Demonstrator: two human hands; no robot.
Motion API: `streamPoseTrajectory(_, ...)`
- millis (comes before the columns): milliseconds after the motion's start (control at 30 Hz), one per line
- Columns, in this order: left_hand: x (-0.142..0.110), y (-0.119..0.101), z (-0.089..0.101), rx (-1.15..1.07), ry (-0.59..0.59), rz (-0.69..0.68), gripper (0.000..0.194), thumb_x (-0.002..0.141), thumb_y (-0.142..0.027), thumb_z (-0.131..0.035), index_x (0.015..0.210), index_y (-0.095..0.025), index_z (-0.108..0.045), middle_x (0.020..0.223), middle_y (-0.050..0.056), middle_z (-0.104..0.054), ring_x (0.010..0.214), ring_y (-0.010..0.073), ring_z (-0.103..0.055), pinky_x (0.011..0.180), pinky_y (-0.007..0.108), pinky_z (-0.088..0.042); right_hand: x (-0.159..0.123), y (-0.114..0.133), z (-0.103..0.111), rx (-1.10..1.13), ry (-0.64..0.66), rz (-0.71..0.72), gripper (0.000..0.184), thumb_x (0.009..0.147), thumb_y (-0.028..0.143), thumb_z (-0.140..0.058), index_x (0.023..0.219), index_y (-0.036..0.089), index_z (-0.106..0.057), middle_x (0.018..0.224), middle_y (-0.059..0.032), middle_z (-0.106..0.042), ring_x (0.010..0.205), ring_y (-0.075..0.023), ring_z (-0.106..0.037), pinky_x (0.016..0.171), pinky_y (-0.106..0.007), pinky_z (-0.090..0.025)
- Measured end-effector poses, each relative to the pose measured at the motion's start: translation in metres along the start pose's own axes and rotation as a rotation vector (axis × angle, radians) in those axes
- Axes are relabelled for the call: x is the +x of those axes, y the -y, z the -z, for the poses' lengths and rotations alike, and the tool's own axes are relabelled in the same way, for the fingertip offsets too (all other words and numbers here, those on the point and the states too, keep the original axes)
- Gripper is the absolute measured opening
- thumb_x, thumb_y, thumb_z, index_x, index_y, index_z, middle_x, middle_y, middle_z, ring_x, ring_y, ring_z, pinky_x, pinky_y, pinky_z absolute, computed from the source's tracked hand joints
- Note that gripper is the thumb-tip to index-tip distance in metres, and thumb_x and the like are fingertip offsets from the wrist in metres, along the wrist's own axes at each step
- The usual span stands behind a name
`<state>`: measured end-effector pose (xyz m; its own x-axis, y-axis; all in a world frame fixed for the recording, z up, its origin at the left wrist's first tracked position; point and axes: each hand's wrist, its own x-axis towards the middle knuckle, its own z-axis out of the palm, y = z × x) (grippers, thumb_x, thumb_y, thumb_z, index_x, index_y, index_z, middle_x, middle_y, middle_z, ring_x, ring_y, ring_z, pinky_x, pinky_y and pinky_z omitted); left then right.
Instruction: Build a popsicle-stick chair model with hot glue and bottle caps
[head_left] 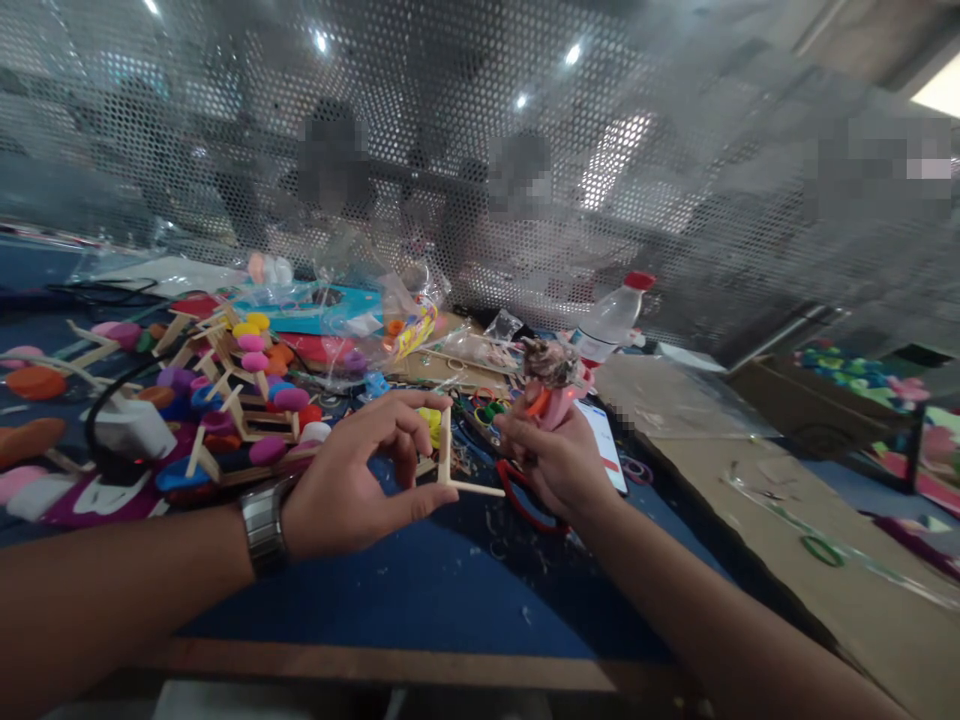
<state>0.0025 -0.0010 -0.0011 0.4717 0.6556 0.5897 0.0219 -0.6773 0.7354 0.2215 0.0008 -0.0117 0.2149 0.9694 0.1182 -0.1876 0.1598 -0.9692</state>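
My left hand (pixel 367 470) pinches a small L-shaped piece of wooden sticks (pixel 445 450) between fingers and thumb. One stick stands upright; the other juts out to the right. My right hand (pixel 555 450) is closed on a pink-and-orange object with a grey, matted top (pixel 555 365), whose kind I cannot make out. Below that hand, a red loop like a scissor handle (pixel 517 505) shows on the blue tabletop (pixel 450 590). Behind the left fingers is a yellow item (pixel 430 425), partly hidden.
Wooden frames with coloured oval pads (pixel 247 400) crowd the left, near a white plug adapter (pixel 139 430) with a black cable. A red-capped bottle (pixel 611 320) stands behind my right hand, near a phone (pixel 602 445). Cardboard (pixel 720 490) and a box of coloured pieces (pixel 817 400) are right.
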Motion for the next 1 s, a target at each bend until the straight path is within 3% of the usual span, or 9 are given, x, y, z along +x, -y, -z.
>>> streamPoseTrajectory(100,-0.0001,0.0007,-0.0003,-0.016,0.001,-0.013,0.027,0.077,-0.024,-0.079,0.083,-0.018,-0.053,0.104,0.015,-0.066,0.120,0.0332,-0.061,0.051,0.022,-0.055,0.0003,0.0007,-0.0013,0.026,-0.017,-0.020,0.037,0.060,0.022,-0.083,0.075,0.023,-0.049,0.050,0.0095,-0.044,0.042,-0.0071,-0.035,0.043,-0.026,-0.024)
streamPoseTrajectory(200,-0.0006,0.0009,-0.0002,-0.004,0.005,-0.029,0.027,0.078,-0.024,-0.079,0.083,-0.019,-0.053,0.094,0.011,-0.066,0.121,0.0332,-0.060,0.052,0.022,-0.055,0.0010,0.0005,-0.0019,0.035,-0.017,-0.030,0.038,0.061,0.025,-0.083,0.076,0.023,-0.049,0.050,0.0096,-0.044,0.042,-0.0076,-0.037,0.044,-0.026,-0.025)
streamPoseTrajectory(467,-0.0015,0.0004,0.0001,0.035,0.027,-0.063,0.027,0.077,-0.022,-0.079,0.083,-0.019,-0.054,0.101,0.013,-0.067,0.120,0.0312,-0.061,0.057,0.024,-0.056,0.0018,-0.0040,-0.0008,0.004,-0.006,-0.015,0.034,0.063,0.025,-0.083,0.073,0.022,-0.050,0.046,0.0089,-0.045,0.041,-0.0075,-0.037,0.043,-0.026,-0.027)
streamPoseTrajectory(633,-0.0020,0.0017,0.0004,0.053,0.049,-0.064,0.027,0.077,-0.026,-0.080,0.085,-0.018,-0.055,0.122,0.017,-0.063,0.090,0.0215,-0.070,0.056,0.025,-0.057,0.0008,-0.0056,0.0001,0.004,-0.013,-0.044,0.036,0.060,0.022,-0.083,0.074,0.022,-0.050,0.052,0.0082,-0.048,0.042,-0.0071,-0.039,0.043,-0.025,-0.028)
streamPoseTrajectory(800,-0.0017,-0.0017,0.0016,0.104,0.081,-0.087,0.027,0.077,-0.025,-0.080,0.085,-0.017,-0.055,0.125,0.016,-0.063,0.071,0.0131,-0.067,0.057,0.024,-0.057,0.0004,-0.0082,0.0007,-0.031,-0.014,-0.047,0.036,0.060,0.022,-0.083,0.076,0.021,-0.051,0.053,0.0080,-0.050,0.041,-0.0066,-0.039,0.042,-0.024,-0.029)
streamPoseTrajectory(933,-0.0008,-0.0042,0.0023,0.162,0.075,-0.139,0.024,0.077,-0.024,-0.078,0.082,-0.018,-0.056,0.118,0.015,-0.067,0.097,0.0242,-0.070,0.067,0.029,-0.059,-0.0005,-0.0076,0.0001,-0.033,-0.002,-0.054,0.034,0.062,0.024,-0.082,0.078,0.022,-0.052,0.050,0.0085,-0.049,0.040,-0.0074,-0.039,0.041,-0.024,-0.026)
streamPoseTrajectory(1000,-0.0007,-0.0040,0.0024,0.171,0.067,-0.158,0.023,0.077,-0.025,-0.078,0.081,-0.019,-0.056,0.117,0.015,-0.068,0.100,0.0256,-0.070,0.070,0.031,-0.060,-0.0010,-0.0062,-0.0005,-0.001,0.003,-0.057,0.035,0.061,0.023,-0.083,0.079,0.022,-0.052,0.053,0.0084,-0.050,0.041,-0.0070,-0.039,0.041,-0.024,-0.028)
